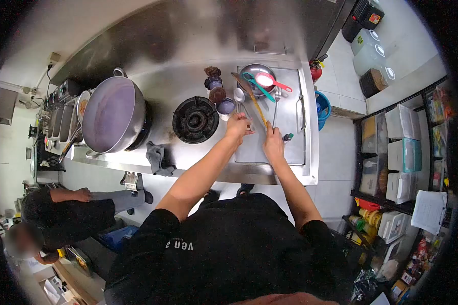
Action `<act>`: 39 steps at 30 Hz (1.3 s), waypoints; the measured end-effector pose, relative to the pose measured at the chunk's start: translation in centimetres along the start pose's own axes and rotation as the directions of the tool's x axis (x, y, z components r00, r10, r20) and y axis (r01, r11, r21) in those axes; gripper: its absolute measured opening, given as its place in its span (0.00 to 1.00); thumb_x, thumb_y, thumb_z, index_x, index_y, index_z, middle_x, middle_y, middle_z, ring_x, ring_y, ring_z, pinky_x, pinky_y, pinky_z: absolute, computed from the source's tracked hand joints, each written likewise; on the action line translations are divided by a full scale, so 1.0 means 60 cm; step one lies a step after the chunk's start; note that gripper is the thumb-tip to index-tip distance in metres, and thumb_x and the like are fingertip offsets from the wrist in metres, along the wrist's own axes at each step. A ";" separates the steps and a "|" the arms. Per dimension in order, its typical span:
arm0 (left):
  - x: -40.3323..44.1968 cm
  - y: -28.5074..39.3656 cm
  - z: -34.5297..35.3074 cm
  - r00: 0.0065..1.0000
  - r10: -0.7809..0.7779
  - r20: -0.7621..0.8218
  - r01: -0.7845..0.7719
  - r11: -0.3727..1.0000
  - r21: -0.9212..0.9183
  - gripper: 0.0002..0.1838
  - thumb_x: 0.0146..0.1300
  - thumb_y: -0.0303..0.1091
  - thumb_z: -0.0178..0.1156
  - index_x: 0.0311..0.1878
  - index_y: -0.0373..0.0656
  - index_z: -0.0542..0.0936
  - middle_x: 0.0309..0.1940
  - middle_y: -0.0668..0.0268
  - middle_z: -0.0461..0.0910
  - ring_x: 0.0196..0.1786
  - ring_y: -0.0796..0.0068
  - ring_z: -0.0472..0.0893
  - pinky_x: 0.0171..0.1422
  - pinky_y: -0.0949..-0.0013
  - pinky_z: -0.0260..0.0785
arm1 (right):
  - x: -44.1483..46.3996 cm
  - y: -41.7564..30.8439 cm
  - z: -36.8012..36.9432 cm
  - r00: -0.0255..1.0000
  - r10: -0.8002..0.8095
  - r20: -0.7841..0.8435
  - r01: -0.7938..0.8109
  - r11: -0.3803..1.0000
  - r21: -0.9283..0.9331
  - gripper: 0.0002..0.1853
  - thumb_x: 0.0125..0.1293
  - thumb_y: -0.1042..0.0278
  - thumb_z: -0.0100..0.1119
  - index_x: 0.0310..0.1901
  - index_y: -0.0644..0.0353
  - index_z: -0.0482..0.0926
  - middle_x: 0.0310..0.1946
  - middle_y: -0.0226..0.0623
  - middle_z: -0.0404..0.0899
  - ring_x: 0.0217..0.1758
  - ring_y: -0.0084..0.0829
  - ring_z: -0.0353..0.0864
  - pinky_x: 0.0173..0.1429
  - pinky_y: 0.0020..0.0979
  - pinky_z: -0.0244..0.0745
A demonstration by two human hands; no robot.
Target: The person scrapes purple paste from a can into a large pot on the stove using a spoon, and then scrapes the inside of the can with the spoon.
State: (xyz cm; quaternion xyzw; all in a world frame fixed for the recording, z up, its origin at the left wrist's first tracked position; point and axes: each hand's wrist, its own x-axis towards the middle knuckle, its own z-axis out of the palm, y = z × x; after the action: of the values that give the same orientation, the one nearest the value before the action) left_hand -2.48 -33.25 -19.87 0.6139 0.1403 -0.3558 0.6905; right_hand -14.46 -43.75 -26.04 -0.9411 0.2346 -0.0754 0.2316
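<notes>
Steel fork (277,104), toward the counter's (163,96) right edge: my right hand (274,145) pinches its handle; my left hand (238,127) curls near the spoon (238,94), its hold unclear. Step, I judge: gripping; next needs steadiness.

White lettering (179,245), seemingly "ven a", on the black shirt (234,244).
</notes>
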 end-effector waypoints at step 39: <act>0.000 -0.055 -0.008 0.911 0.408 0.069 -0.404 0.843 0.355 0.18 0.63 0.14 0.42 0.55 0.38 0.55 0.37 0.61 0.65 0.27 0.70 0.80 0.27 0.68 0.77 | -0.086 0.023 -0.003 0.997 -0.056 -0.061 0.061 0.994 0.091 0.28 0.61 0.77 0.53 0.65 0.67 0.63 0.44 0.52 0.70 0.48 0.50 0.69 0.56 0.45 0.67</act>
State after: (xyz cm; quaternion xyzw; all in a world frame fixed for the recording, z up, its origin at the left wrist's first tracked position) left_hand -4.55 -32.77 -22.44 0.7477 -0.0573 -0.2186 0.6244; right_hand -19.63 -42.44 -26.68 -0.9332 0.2098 -0.1205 0.2657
